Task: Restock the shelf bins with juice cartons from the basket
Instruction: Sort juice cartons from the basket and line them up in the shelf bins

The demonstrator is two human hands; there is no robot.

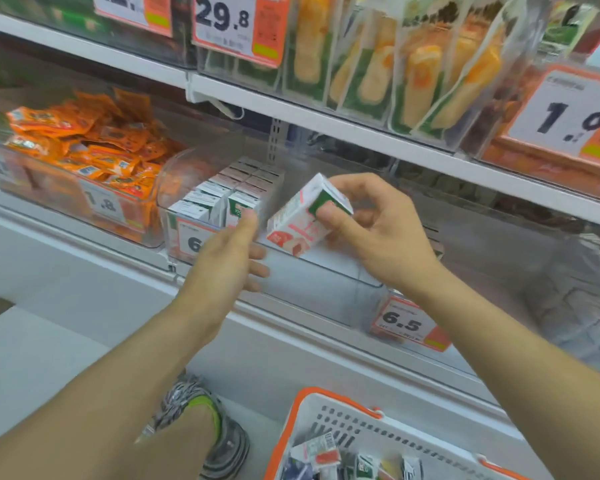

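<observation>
Nearest, at the bottom edge, a white basket (329,410) with orange rim and handles was cut off by the frame. A few small cartons (321,452) lay jumbled inside; blur and the frame edge kept them from being counted. Just left of it a grey-and-green shoe (205,424) stood on the pale floor, partly hidden behind the left forearm.

Higher up, both hands reached toward the shelf. The left hand (227,261) was smeared by motion; its fingers looked loosely extended and held nothing, its fingertips near the front of the carton bin. The right hand (371,230) gripped one white, red and green juice carton (300,220), tilted, thumb on its green end, above the front wall of a clear bin (326,271). What that bin held could not be made out through the glare.

Just left of it another clear bin (174,216) held upright white cartons (222,195) in two rows running back; those at the back blurred together. Its price tag (191,240) was half covered by the left hand. A second tag (404,323) read 6.5.

Farther left, a heap of orange sachets (94,143) filled a bin. On the shelf above, green-and-orange packs (378,64) stood behind clear dividers, beside large price cards (236,26).
</observation>
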